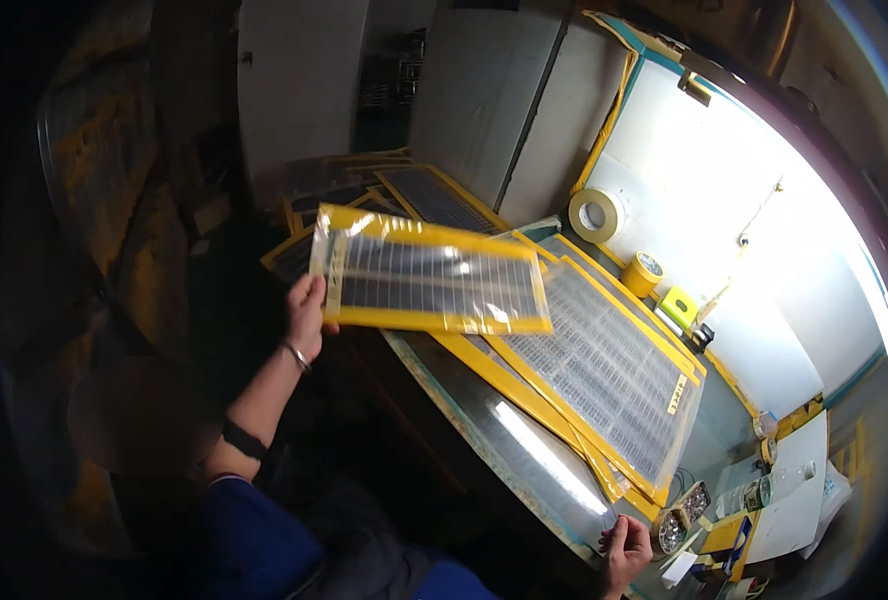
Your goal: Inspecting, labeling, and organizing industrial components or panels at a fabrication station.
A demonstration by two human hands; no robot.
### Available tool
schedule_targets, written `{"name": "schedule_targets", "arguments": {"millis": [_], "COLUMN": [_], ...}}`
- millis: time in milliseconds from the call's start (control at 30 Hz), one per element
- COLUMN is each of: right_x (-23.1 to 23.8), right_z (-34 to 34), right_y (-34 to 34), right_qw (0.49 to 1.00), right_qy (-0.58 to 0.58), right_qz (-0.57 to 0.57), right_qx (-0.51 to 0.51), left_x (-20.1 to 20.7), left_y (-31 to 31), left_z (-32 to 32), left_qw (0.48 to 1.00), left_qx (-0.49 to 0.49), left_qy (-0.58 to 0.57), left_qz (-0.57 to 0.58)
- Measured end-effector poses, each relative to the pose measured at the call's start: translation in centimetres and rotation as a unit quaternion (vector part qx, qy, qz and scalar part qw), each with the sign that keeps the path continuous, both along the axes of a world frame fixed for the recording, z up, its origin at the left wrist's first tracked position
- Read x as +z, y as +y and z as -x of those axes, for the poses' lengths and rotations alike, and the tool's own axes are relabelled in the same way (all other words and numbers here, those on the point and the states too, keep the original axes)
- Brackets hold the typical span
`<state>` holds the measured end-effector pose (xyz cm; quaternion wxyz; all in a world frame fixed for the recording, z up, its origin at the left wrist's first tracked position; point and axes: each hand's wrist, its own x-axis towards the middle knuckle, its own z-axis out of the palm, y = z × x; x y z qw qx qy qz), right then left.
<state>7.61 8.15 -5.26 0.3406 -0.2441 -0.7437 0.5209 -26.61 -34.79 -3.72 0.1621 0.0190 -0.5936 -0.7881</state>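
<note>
The left hand [309,318] is gripping a yellow-edged sheet [434,280] by its left end, holding it over larger sheets [614,370] that are covering much of the surface [469,408]. The right hand [625,553] is showing curled fingers beside a round container [668,549]; I cannot tell whether it is grasping anything. A yellow tape roll [642,276] is sitting farther back.

"Where's all that glare coming from?"

"That lamp strip [871,292], curving above the white booth wall [669,130]. It leaves a bright streak on the glass counter [454,385] too"

"And behind?"

"Pale upright panels [479,90], a dark gap [382,95] between them, and deep shadow off to the left"
</note>
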Motion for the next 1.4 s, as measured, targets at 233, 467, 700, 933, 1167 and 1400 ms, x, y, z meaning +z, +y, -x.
{"name": "schedule_targets", "arguments": {"millis": [233, 467, 700, 933, 1167, 1400], "right_x": [1.1, 0.4, 0.4, 0.8, 1.2, 1.5], "right_z": [0.5, 0.4, 0.4, 0.0, 0.9, -0.1], "right_y": [-1.2, -0.8, -0.7, -1.0, -1.4, -0.7], "right_qw": [0.999, 0.997, 0.996, 0.993, 0.997, 0.998], "right_qy": [-0.027, -0.021, -0.022, -0.053, -0.006, 0.016], "right_qz": [-0.012, -0.056, -0.069, -0.057, -0.041, 0.031], "right_qx": [-0.034, -0.049, -0.050, -0.086, -0.064, -0.055], "left_x": [4.3, -8.7, -29.8, -11.8, 11.4, 6.4], "left_y": [-2.7, -4.1, -9.0, 0.8, 23.3, 40.8], "left_z": [9.7, 17.8, 15.7, 14.2, -4.4, -15.0], "left_qw": [0.986, 0.977, 0.929, 0.973, 0.787, 0.447], "left_qx": [0.074, 0.053, 0.073, 0.153, -0.412, -0.470], "left_qy": [0.066, -0.088, -0.350, 0.122, 0.276, 0.510], "left_qz": [-0.133, -0.185, -0.090, 0.119, 0.367, 0.565]}}
